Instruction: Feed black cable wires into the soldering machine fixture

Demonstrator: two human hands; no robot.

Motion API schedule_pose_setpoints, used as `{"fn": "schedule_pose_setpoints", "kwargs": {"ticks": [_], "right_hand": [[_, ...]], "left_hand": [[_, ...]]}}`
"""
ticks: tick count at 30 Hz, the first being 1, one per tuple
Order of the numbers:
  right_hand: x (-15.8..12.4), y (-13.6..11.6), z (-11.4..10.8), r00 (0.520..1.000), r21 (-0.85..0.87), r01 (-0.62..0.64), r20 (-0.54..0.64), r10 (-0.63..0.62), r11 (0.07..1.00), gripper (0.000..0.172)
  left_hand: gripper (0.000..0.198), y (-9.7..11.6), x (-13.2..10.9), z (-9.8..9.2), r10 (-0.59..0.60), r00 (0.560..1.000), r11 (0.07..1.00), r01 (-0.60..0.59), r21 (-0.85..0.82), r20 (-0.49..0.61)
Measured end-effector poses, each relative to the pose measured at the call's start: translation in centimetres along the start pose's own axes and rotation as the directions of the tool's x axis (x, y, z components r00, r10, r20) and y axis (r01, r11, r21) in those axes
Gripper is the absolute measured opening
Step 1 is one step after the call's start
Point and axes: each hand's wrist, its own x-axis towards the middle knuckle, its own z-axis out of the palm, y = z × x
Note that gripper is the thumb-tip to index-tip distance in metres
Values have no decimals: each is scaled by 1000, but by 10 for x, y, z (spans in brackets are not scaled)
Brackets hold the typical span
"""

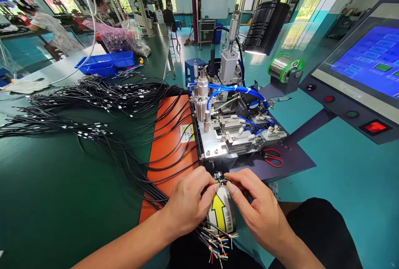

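Note:
My left hand (190,200) is closed, thumb and forefinger pinching a black cable's end at the machine's front. From the other side my right hand (260,206) pinches the thin coloured wires (222,181) of that end. Both sets of fingertips nearly meet, hiding part of the wires. Just beyond them sits a small metal holder (217,175) on the machine. Below lies a rounded metal part with a yellow arrow label (219,213). A bundle of black cables (149,188) passes under my left hand; its stripped coloured ends (220,246) fan out near my lap.
The soldering machine (230,136) with blue air hoses stands ahead, beside an orange plate (171,136) crossed by cables. More black cables (102,94) cover the green table. Red-handled scissors (273,157), a solder spool (282,68) and a screen (370,61) are right. Two people sit far left.

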Motion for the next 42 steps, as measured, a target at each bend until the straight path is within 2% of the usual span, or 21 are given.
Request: {"fn": "schedule_pose_setpoints", "kwargs": {"ticks": [5, 13, 23, 32, 42], "right_hand": [[-4, 9, -3, 997, -7, -62, -55, 61, 998, 21], [-7, 12, 1, 995, -24, -9, -101, 7, 1000, 21], [-1, 6, 4, 990, -20, -4, -141, 1, 1000, 20], [-5, 7, 5, 994, 20, -17, -110, 20, 1000, 19], [-7, 6, 8, 991, 68, -30, -127, 38, 997, 17]], "left_hand": [[20, 3, 2, -2, -16, 1000, 999, 15, -29, -7], [21, 1, 2, -1, -17, 1000, 999, 17, -31, -15], [23, 1, 1, -1, -17, 1000, 999, 16, -39, -17], [23, 0, 2, -1, -35, 999, 998, 35, -47, -13], [23, 1, 1, -1, -27, 1000, 999, 26, -26, -9]]}}
